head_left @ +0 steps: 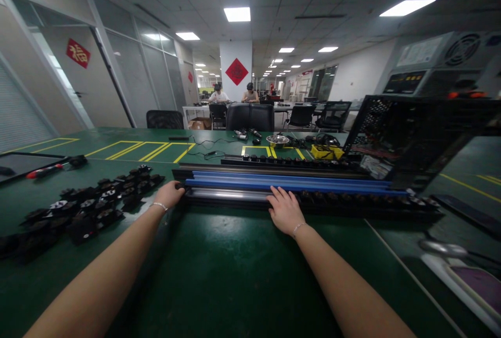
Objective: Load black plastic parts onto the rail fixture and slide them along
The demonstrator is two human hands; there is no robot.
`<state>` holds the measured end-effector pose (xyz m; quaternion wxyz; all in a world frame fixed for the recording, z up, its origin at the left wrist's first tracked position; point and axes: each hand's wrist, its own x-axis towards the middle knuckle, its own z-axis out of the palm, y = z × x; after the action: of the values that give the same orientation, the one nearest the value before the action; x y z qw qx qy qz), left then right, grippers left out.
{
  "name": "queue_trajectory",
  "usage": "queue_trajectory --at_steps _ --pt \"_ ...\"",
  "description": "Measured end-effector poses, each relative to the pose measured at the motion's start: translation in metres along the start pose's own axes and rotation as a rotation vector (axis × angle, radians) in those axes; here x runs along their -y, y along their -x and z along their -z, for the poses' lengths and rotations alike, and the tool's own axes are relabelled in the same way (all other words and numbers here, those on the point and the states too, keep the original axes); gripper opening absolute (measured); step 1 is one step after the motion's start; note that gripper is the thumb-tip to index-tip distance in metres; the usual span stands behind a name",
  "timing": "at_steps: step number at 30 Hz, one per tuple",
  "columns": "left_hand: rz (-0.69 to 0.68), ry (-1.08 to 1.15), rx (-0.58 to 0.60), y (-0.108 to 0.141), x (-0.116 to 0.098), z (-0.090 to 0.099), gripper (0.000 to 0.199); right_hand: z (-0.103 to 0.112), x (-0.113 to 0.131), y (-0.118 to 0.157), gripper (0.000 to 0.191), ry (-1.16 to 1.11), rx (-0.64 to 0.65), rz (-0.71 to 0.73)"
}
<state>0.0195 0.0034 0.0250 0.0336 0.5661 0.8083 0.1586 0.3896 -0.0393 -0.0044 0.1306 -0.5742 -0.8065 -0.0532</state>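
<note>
The long black channel (332,210) is laid crosswise on the green table (227,270), directly in front of the person, so that both of its halves can be reached without leaning. Its left part is filled by a smooth silvery strip (230,193); along its right part a row of small dark parts (344,198) is seated. The channel's left end is met by the left hand (170,195), whose fingers are curled around the dark tip there; whether a loose piece is pinched or only the end is steadied cannot be told. The right hand (285,211) is laid with spread fingers over the channel near the inner end of the strip, nothing being clasped. With the hands set well apart like this, the length between them is probably kept from sliding or turning.

Just behind, blue rails (332,185) are lined up parallel to the channel, and farther back another row of dark parts (282,160) is seen; the shared direction presumably saves room. To the left, loose black parts (88,205) are spread in a cluster, apparently for easy picking by the left hand. Beyond them a red-handled tool (43,171) is laid. A metal bowl (277,141) is placed toward the far edge, and the right side is taken up by a dark case (422,134).
</note>
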Motion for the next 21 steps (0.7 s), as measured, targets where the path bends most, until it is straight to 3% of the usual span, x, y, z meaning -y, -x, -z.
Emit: queue_trajectory --at_steps 12,21 --pt "0.029 0.0 0.018 -0.004 0.008 0.004 0.041 0.0 0.0 0.0 0.036 0.006 -0.006 0.007" --pt "0.025 -0.016 -0.082 -0.016 0.036 0.01 0.033 0.001 0.0 0.001 0.035 0.002 -0.005 0.002"
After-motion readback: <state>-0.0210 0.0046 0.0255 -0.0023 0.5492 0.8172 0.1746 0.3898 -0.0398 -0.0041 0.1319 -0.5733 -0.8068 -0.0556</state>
